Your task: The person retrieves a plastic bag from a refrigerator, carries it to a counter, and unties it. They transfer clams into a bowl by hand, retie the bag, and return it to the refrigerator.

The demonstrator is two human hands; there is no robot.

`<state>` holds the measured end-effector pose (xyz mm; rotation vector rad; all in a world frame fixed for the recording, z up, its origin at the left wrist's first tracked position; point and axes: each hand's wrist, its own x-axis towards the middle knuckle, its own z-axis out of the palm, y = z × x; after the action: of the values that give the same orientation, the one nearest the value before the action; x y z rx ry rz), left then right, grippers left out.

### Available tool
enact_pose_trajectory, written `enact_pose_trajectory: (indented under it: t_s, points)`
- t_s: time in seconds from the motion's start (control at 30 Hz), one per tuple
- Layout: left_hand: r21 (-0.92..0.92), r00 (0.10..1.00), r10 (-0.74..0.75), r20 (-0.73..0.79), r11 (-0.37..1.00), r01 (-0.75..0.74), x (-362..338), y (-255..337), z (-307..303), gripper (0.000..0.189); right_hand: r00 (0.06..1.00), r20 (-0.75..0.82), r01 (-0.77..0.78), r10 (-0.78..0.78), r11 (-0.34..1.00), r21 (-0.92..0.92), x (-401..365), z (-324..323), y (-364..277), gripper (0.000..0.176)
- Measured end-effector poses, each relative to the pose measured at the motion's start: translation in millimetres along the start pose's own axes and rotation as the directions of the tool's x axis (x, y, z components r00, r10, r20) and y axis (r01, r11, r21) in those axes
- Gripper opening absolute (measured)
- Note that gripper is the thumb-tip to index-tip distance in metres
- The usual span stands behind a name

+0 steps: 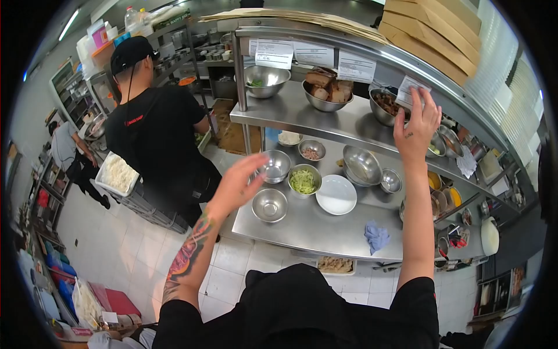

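My right hand is raised at the upper shelf, its fingertips on or just in front of a paper ticket hanging from the rail. Behind it sits a metal bowl of dark brown pieces. My left hand hovers with fingers spread and nothing in it, left of an empty metal bowl. Another empty bowl, a bowl of shredded green vegetable and a white plate stand on the lower steel counter.
On the upper shelf are a bowl of large meat pieces and a bowl with green leaves. A blue cloth lies on the counter. A person in black stands at the left, near a white rice tub.
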<state>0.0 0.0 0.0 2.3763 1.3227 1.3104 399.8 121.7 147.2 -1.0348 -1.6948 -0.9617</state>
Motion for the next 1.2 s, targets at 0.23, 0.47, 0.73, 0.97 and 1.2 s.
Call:
enact_pose_trajectory:
  t_s: [0.23,0.47,0.73,0.97,1.2]
  points:
    - [-0.655,0.904,-0.252,-0.345,0.754,-0.040,113,-6,-49,0.033,0.999,-0.007,-0.039,0.051,0.845,0.533,-2,-2,-116,0.047]
    - [-0.275,0.811,-0.027,-0.585,0.947,-0.167,167,-6,-74,0.039,0.811,0.490,-0.480,0.320,-0.115,0.870,53,53,-230,0.036]
    - [-0.239,0.864,0.107,-0.492,0.938,-0.253,182,-19,-82,0.065,0.754,0.586,-0.503,0.297,-0.311,0.806,75,68,-249,0.032]
    - [-0.240,0.846,0.118,-0.520,0.930,-0.277,180,-24,-73,0.066,0.745,0.628,-0.513,0.226,-0.408,0.755,64,60,-248,0.028]
    - [-0.024,0.863,0.180,-0.472,0.976,-0.216,178,-16,-73,0.065,0.768,0.538,-0.477,0.349,-0.248,0.843,27,10,-198,0.021]
